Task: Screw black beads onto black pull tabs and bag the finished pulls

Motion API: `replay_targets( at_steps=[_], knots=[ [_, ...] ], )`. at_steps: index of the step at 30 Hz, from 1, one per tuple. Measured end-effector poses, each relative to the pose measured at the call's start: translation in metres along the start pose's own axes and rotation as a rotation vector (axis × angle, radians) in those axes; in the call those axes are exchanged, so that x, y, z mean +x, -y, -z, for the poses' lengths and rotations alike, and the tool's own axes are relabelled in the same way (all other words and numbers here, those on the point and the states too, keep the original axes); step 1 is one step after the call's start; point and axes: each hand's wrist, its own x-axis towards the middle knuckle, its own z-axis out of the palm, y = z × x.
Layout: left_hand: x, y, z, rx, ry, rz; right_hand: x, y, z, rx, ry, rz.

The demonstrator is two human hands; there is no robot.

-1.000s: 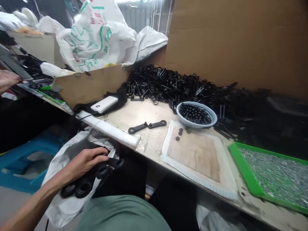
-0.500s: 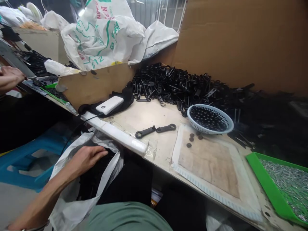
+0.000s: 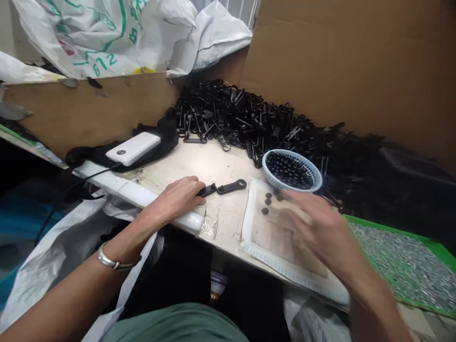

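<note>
My left hand rests on the table's front edge, fingers curled down over the near end of a black flat link piece. A second black link lies just right of it. My right hand hovers over the white-framed brown work mat, smeared by motion, fingers apparently spread, with nothing seen in it. A few small black discs lie on the mat's far corner. Behind them stands a pale blue basket full of small black parts.
A big heap of black links fills the back of the table against cardboard walls. A green tray of small metal pieces sits at the right. A white power bank lies at the left; white sacks stand behind.
My left hand came up out of the white bag below the table and now lies on the table by the black link. My right hand has entered over the mat.
</note>
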Motion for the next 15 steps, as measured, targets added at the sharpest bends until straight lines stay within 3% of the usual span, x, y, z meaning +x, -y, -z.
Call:
replay_targets(
  at_steps=[3,5,10,15],
  knots=[
    [0.0,-0.003,-0.003,0.033,-0.018,0.029,0.039,0.01,-0.03,-0.041,0.283,0.095],
    [-0.001,-0.003,-0.005,0.05,-0.049,0.047,0.062,0.017,-0.049,-0.097,0.379,0.137],
    [-0.006,-0.004,-0.003,0.025,-0.172,0.068,0.086,0.019,-0.066,-0.143,0.406,0.153],
    [-0.023,-0.025,0.002,-0.227,-0.383,-0.029,0.094,0.013,-0.067,-0.133,0.415,0.189]
  ],
)
